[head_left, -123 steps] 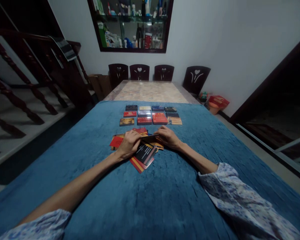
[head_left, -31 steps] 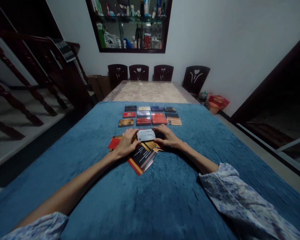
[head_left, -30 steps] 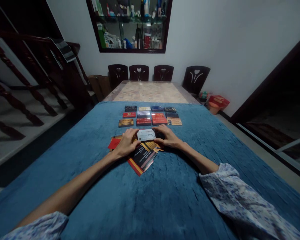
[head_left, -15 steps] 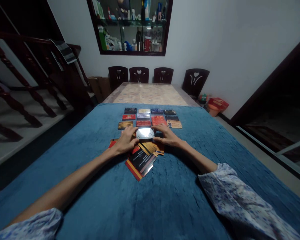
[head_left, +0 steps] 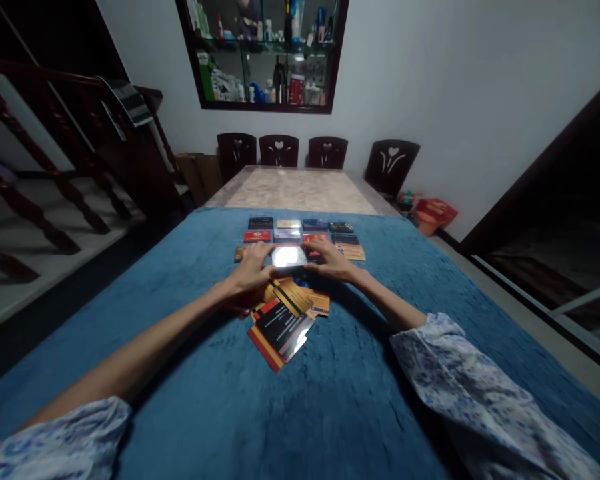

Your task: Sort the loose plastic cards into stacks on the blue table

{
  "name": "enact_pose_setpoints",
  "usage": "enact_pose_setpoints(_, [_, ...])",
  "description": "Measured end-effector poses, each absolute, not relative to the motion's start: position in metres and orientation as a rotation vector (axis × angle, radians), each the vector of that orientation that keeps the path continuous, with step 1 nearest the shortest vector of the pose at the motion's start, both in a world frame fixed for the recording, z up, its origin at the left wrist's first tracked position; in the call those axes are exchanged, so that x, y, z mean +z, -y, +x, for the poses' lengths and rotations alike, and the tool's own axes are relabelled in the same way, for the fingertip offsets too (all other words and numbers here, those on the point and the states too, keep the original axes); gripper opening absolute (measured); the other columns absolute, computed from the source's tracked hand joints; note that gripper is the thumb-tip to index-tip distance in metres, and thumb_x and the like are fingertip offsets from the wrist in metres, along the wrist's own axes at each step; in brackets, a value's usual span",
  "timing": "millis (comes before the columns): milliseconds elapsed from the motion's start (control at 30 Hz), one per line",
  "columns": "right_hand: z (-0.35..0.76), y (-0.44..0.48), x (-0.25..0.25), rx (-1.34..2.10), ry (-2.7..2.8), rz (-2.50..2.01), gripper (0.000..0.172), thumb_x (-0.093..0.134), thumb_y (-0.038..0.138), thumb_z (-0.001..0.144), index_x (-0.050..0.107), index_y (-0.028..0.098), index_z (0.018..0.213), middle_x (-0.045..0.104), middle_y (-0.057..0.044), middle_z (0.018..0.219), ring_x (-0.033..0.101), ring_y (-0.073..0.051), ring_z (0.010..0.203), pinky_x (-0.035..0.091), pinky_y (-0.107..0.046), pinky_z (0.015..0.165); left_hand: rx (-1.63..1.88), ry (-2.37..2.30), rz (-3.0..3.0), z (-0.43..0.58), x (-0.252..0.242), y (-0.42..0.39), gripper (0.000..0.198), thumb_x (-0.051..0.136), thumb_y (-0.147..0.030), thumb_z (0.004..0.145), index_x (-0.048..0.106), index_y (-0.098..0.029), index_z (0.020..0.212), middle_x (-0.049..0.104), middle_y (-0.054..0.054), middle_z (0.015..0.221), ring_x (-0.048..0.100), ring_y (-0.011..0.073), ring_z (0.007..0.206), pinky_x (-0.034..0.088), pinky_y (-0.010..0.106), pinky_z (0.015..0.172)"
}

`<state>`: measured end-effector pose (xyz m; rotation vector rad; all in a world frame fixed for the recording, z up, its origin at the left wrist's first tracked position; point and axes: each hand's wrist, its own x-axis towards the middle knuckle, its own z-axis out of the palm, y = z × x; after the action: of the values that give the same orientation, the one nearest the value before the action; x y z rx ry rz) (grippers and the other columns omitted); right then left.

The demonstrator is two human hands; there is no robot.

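Note:
Both my hands hold one shiny silver card [head_left: 287, 257] flat between them above the blue cloth [head_left: 305, 387]. My left hand [head_left: 250, 270] pinches its left edge and my right hand [head_left: 330, 260] pinches its right edge. The card hovers over the near row of a grid of cards [head_left: 300, 233] laid out in neat rows. Just in front of me lies a loose, overlapping pile of cards [head_left: 283, 317], black, orange and red, partly under my left wrist.
The blue cloth covers the near part of a long table; bare marble tabletop [head_left: 300, 187] shows beyond it. Several dark chairs [head_left: 325, 152] stand at the far end. A glass cabinet [head_left: 265, 53] hangs on the wall. A wooden stair rail [head_left: 55, 167] runs at left.
My hands lifted the silver card off the loose pile and carried it away from me, towards the laid-out rows. The view tilted slightly, so the pile now sits nearer to me.

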<state>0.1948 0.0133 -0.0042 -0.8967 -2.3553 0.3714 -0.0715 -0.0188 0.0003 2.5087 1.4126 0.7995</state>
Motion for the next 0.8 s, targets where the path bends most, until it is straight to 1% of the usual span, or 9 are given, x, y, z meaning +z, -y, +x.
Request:
enact_pose_setpoints(67, [0.193, -0.017, -0.001, 0.348, 2.368, -0.915, 0.041, 0.072, 0.025, 0.08, 0.069, 0.019, 0.121, 0.068, -0.009, 0.108, 0.058, -0.027, 0.103, 0.045, -0.044, 0.095, 0.8, -1.414, 2.51, -0.072, 0.0, 0.012, 0.044, 0.064, -0.024, 0.08, 0.062, -0.018, 0.123, 0.062, 0.01, 0.112, 0.057, 0.0287, 0.109, 0.048, 0.047, 0.101])
enact_pose_setpoints(167, [0.192, -0.023, 0.004, 0.32, 2.382, -0.946, 0.044, 0.071, 0.024, 0.079, 0.069, 0.016, 0.123, 0.07, -0.01, 0.108, 0.056, -0.027, 0.103, 0.044, -0.044, 0.095, 0.807, -1.418, 2.509, -0.072, 0.001, 0.003, 0.043, 0.064, -0.025, 0.078, 0.063, -0.018, 0.121, 0.062, 0.01, 0.115, 0.056, 0.029, 0.112, 0.047, 0.048, 0.104])
enact_pose_setpoints(433, [0.188, -0.046, 0.01, 0.276, 2.396, -1.015, 0.043, 0.071, 0.025, 0.077, 0.07, 0.015, 0.119, 0.071, -0.011, 0.109, 0.055, -0.027, 0.103, 0.043, -0.038, 0.092, 0.709, -1.521, 2.484, -0.07, 0.009, -0.017, 0.047, 0.062, -0.026, 0.08, 0.061, -0.018, 0.127, 0.06, 0.012, 0.124, 0.053, 0.0314, 0.121, 0.045, 0.049, 0.106])
enact_pose_setpoints(633, [0.183, -0.067, 0.013, 0.227, 2.477, -1.06, 0.035, 0.067, 0.025, 0.078, 0.071, 0.015, 0.111, 0.071, -0.007, 0.1, 0.056, -0.022, 0.093, 0.04, -0.032, 0.088, 0.622, -1.639, 2.465, -0.066, 0.014, -0.033, 0.046, 0.062, -0.026, 0.081, 0.062, -0.02, 0.127, 0.06, 0.011, 0.118, 0.054, 0.0329, 0.118, 0.046, 0.05, 0.102])
enact_pose_setpoints(800, [0.179, -0.079, 0.017, 0.189, 2.509, -1.147, 0.033, 0.068, 0.024, 0.078, 0.07, 0.012, 0.109, 0.072, -0.009, 0.103, 0.057, -0.022, 0.095, 0.039, -0.031, 0.087, 0.546, -1.689, 2.474, -0.063, 0.014, -0.047, 0.048, 0.06, -0.026, 0.083, 0.06, -0.019, 0.13, 0.059, 0.012, 0.123, 0.053, 0.032, 0.121, 0.045, 0.046, 0.104])
